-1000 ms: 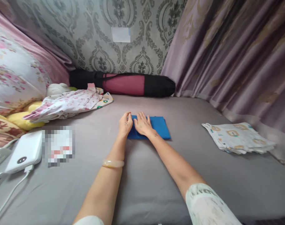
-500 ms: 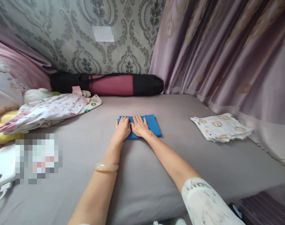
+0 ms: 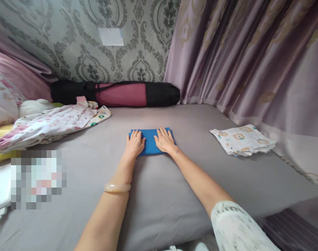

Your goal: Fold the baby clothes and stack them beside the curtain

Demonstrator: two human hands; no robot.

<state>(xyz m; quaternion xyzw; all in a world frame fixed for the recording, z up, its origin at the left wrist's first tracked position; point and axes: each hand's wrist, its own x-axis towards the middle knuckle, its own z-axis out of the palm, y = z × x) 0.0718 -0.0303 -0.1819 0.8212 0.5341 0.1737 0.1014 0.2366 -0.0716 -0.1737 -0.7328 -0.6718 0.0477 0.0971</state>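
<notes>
A blue folded cloth [image 3: 150,141] lies flat on the grey bed sheet [image 3: 159,191] in front of me. On its left end rests my left hand [image 3: 135,143], palm down with the fingers stretched out. My right hand [image 3: 164,140] presses flat on the right part of the cloth, fingers spread. Bare blue fabric shows between the two hands. Neither hand grips anything. A pale bangle [image 3: 117,188] circles my left forearm.
Folded white printed cloths [image 3: 242,139] lie to the right, near the curtain [image 3: 213,52]. Printed clothes [image 3: 54,123] are heaped at the left. A black and maroon long bag [image 3: 119,94] lies along the wall. At the left edge are a white device [image 3: 1,188] with a cable and a blurred patch.
My right hand has slid rightward over the blue cloth, widening the gap between my hands. My left hand stays on the left end. The whole view has shifted slightly.
</notes>
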